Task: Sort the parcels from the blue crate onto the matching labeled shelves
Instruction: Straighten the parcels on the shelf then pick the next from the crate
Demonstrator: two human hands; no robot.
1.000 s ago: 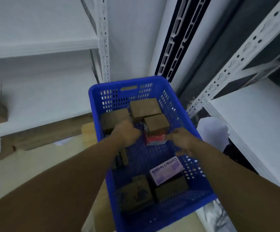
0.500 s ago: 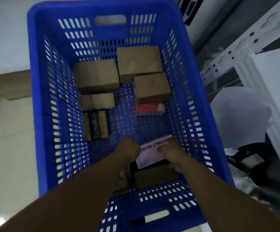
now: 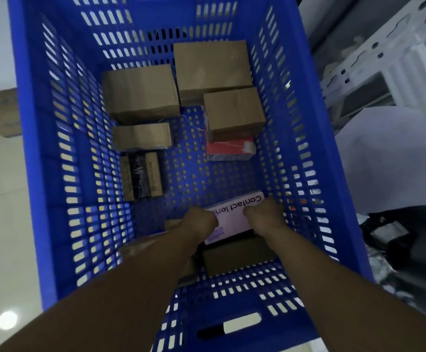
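Pale pink contact-lens box point(image 3: 232, 218) flat among brown parcels point(image 3: 140, 92) in blue crate point(image 3: 36, 148)

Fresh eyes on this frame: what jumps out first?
The blue crate fills the view, seen from above. Near its close end, the left hand and right hand hold a pale pink contact lens box by its two sides. At the far end sit plain brown cardboard parcels, one of them resting on a red box.

Left hand point(image 3: 201, 222), right hand point(image 3: 265, 215) curled, forearms extended.
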